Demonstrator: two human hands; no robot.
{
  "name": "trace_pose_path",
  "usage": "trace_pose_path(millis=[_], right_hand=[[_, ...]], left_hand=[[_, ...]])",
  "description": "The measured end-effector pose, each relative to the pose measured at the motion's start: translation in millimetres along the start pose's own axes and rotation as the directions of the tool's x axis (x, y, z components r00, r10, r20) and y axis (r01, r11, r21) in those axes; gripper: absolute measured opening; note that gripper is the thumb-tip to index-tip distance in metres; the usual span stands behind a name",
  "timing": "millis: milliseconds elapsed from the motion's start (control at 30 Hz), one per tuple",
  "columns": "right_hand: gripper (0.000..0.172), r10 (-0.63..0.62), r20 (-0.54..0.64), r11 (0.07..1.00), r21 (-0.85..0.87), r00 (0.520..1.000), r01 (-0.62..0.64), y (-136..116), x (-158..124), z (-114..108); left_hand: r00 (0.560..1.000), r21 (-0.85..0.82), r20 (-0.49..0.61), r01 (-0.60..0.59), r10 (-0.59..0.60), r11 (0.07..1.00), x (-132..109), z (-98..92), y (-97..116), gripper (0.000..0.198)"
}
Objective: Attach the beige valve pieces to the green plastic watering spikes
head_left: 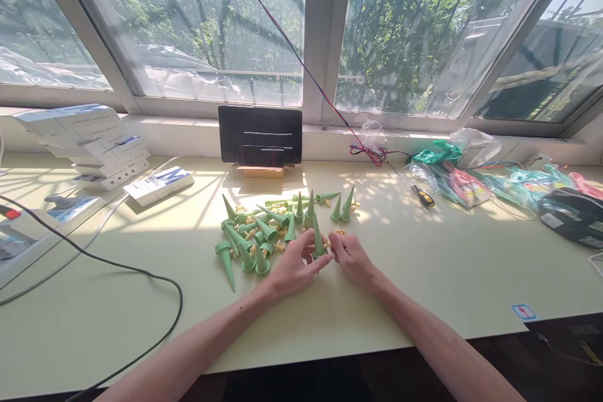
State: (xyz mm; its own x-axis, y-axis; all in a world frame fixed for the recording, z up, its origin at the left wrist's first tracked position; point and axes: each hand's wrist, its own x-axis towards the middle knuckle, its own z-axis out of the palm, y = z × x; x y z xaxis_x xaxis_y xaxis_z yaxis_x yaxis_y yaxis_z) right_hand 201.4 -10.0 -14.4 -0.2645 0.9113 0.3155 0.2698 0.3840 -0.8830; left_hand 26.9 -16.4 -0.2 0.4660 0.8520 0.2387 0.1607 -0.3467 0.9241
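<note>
My left hand (301,264) is closed around a green plant watering spike (317,235) that stands point up on the table. A small yellow valve (326,244) sticks out of its right side. The fingertips of my right hand (351,255) are pinched at the outer end of that valve. Just beyond the right fingers lie small yellow pieces (340,232). To the left is a pile of green spikes (249,239), many with yellow valves, some upright and others on their sides. Two spikes (342,208) stand apart at the back right of the pile.
A black tablet (260,132) leans at the window behind a phone (260,156) on a stand. White boxes (94,144) are stacked at left, near a black cable (155,276). Bagged coloured tubing (461,182), a screwdriver (423,196) and a black object (572,217) lie at right.
</note>
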Motion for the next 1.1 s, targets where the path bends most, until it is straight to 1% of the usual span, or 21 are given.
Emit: trace_pose_path(millis=[133, 267, 333, 400, 467, 533, 633, 700, 767, 800, 867, 1000, 1100], right_hand=[[0.06, 0.015, -0.003, 1.0, 0.017, 1.0, -0.015, 1, 0, 0], [0.061, 0.034, -0.004, 0.999, 0.016, 0.999, -0.034, 1, 1, -1], [0.061, 0.043, -0.003, 0.999, 0.018, 0.999, -0.043, 2, 2, -1], [0.061, 0.049, -0.002, 0.999, 0.023, 0.999, -0.049, 2, 2, 0], [0.061, 0.051, -0.004, 0.998, 0.036, 0.999, -0.051, 3, 1, 1], [0.06, 0.05, -0.005, 0.998, 0.048, 0.999, -0.05, 2, 1, 1], [0.058, 0.032, -0.001, 0.998, 0.055, 0.999, -0.032, -1, -1, 1], [0.057, 0.018, 0.006, 0.998, 0.056, 1.0, -0.019, -3, -2, 0], [0.057, 0.016, 0.01, 0.999, 0.052, 1.0, -0.016, -3, -2, -1], [0.057, 0.017, 0.008, 0.999, 0.046, 1.0, -0.017, -3, -1, -1], [0.057, 0.021, 0.001, 0.999, 0.031, 1.0, -0.021, -2, -1, -1], [0.058, 0.03, 0.0, 1.0, 0.007, 1.0, -0.03, 1, 0, -1], [0.058, 0.033, -0.006, 0.999, -0.003, 0.999, -0.033, 2, -1, -1]], left_hand=[[0.996, 0.154, -0.033, -0.078, 0.084, 0.985, 0, 0.4, -6, 0.022], [0.982, 0.299, -0.07, -0.145, 0.173, 0.943, 1, 0.9, -13, 0.018], [0.971, 0.331, -0.061, -0.199, 0.231, 0.922, 1, 0.6, -16, 0.017], [0.965, 0.337, -0.052, -0.225, 0.256, 0.914, 1, 0.3, -16, 0.017], [0.973, 0.328, -0.06, -0.193, 0.224, 0.925, 1, 0.1, -14, 0.017], [0.985, 0.274, -0.065, -0.136, 0.16, 0.952, 1, 0.4, -11, 0.018], [0.998, 0.078, -0.032, -0.043, 0.045, 0.996, 0, 1.5, -4, 0.022], [0.999, -0.064, 0.005, 0.042, -0.042, 0.997, 1, 2.4, 0, 0.027], [0.993, -0.151, 0.036, 0.113, -0.109, 0.982, 1, 3.1, 1, 0.031], [0.992, -0.162, 0.042, 0.125, -0.12, 0.979, 1, 3.2, 2, 0.033], [0.996, -0.121, 0.021, 0.092, -0.09, 0.988, 1, 3.2, 1, 0.031], [0.996, 0.077, -0.072, -0.039, 0.044, 0.996, 1, 2.8, -3, 0.024], [0.99, 0.199, -0.099, -0.077, 0.099, 0.977, 1, 2.9, -7, 0.022]])
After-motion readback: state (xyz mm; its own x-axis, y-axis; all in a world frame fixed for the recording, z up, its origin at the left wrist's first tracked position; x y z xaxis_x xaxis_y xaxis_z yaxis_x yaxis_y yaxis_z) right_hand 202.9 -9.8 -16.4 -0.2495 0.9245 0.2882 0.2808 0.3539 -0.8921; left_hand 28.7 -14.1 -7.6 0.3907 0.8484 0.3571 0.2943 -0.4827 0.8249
